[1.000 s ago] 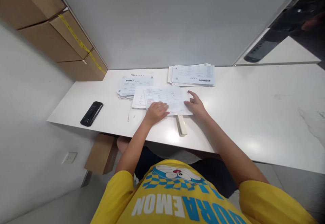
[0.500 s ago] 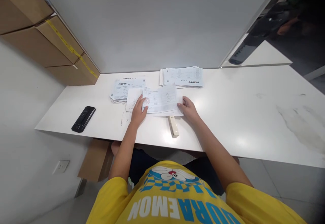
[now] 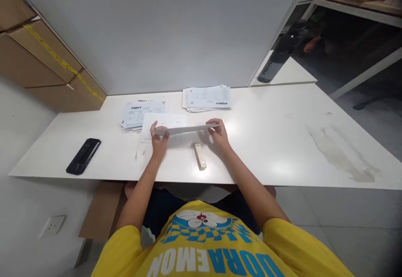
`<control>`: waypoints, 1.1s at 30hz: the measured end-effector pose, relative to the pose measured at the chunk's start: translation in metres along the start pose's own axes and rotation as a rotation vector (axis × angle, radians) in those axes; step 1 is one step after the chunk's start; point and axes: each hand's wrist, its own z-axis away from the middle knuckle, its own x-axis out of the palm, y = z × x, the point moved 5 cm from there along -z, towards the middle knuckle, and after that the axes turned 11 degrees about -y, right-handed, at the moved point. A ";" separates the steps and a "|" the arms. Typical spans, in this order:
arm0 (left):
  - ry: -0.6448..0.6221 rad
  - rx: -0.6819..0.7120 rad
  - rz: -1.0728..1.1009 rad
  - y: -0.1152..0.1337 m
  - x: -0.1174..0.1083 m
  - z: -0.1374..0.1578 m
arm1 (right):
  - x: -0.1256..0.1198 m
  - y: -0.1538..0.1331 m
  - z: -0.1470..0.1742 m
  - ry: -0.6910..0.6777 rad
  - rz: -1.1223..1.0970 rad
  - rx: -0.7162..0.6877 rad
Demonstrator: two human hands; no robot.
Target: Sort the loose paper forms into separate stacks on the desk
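Both my hands hold paper sheets (image 3: 188,129) by their two ends, raised on edge above the table so that mostly a thin edge shows. My left hand (image 3: 159,139) pinches the left end, and my right hand (image 3: 218,134) grips the right end. Beneath the left end lies a white printed sheet (image 3: 147,124), partly over a stack of printed forms (image 3: 135,118). A cream stapler (image 3: 199,156) rests on the table just below the held sheets. Farther back sits a second stack of forms (image 3: 207,98).
A black phone-like device (image 3: 83,155) lies at the left of the white table (image 3: 266,143). Cardboard boxes (image 3: 84,88) stand at the back left. A grey panel (image 3: 166,30) rises behind the table. A dark cylindrical object (image 3: 276,61) is at the back right.
The held sheets, earlier lying nearly flat with their print facing up, are now tilted on edge. The view has shifted, so the table things appear farther left.
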 end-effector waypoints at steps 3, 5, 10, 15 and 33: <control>-0.050 0.040 -0.025 0.005 0.002 0.001 | 0.000 0.000 0.001 -0.036 0.064 0.028; -0.040 0.029 -0.048 0.005 0.002 0.000 | 0.001 0.003 -0.001 -0.074 0.099 0.074; 0.041 0.062 -0.184 0.013 0.000 0.003 | 0.004 0.007 -0.005 -0.086 0.127 0.110; 0.108 0.083 -0.149 0.038 0.005 0.034 | -0.015 -0.005 0.022 -0.015 0.075 0.115; -0.670 0.272 -0.374 0.070 0.082 0.086 | -0.117 -0.048 0.213 -0.122 0.352 0.889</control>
